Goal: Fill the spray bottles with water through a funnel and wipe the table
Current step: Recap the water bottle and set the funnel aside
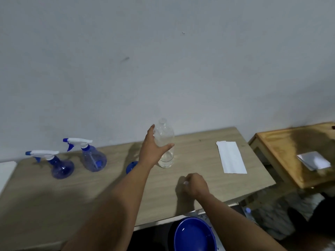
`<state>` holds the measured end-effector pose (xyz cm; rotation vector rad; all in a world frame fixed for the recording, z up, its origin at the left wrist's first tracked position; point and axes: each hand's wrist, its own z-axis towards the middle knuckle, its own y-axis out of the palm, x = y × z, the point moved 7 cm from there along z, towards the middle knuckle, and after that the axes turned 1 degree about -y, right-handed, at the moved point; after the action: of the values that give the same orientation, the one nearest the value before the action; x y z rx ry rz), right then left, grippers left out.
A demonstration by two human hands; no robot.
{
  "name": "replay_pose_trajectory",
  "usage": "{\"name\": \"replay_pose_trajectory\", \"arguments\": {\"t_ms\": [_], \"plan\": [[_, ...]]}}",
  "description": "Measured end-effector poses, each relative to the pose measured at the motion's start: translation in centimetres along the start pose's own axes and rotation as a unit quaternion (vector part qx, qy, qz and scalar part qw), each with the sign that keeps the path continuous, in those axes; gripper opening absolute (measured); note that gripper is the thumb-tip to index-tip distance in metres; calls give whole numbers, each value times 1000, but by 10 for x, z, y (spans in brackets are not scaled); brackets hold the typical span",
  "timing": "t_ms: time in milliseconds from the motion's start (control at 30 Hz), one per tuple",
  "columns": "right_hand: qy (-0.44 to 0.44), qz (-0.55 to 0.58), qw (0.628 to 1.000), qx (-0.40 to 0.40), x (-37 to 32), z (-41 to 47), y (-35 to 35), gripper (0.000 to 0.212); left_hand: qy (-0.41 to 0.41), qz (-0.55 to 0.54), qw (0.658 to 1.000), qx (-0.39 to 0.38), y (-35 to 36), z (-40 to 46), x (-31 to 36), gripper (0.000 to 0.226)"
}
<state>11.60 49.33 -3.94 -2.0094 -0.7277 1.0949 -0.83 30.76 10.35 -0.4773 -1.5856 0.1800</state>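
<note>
left hand (154, 147) is wrapped round the clear water bottle (165, 144) standing mid-table (54, 196), right hand (194, 183) curled around a small white cap (185, 182), both spray bottles (93, 156) parked far left

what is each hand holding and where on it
Left hand grips the clear bottle around its middle. Right hand is closed on something small; cannot tell what.
</note>
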Motion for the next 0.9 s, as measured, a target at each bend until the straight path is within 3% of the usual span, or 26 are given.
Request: {"name": "replay_pose_trajectory", "arguments": {"t_ms": [200, 400, 533, 667, 900], "plan": [[-22, 177, 981, 82, -45, 34, -100, 19, -5, 3, 1000, 6, 0, -6, 10, 106], [-198, 327, 910, 159, -145, 24, -214, 24, -20, 34, 999, 4, -3, -10, 17, 99], [-326, 228, 911, 107, -205, 3, -233, 27, -29, 46, 999, -1, -3, -8, 20, 101], [-348, 55, 935, 46, -226, 1, -211, 30, -38, 39, 999, -3, 1, -10, 22, 103], [-306, 104, 946, 30, -216, 15, -198, 39, -46, 50, 998, 1, -1, -12, 20, 101]]}}
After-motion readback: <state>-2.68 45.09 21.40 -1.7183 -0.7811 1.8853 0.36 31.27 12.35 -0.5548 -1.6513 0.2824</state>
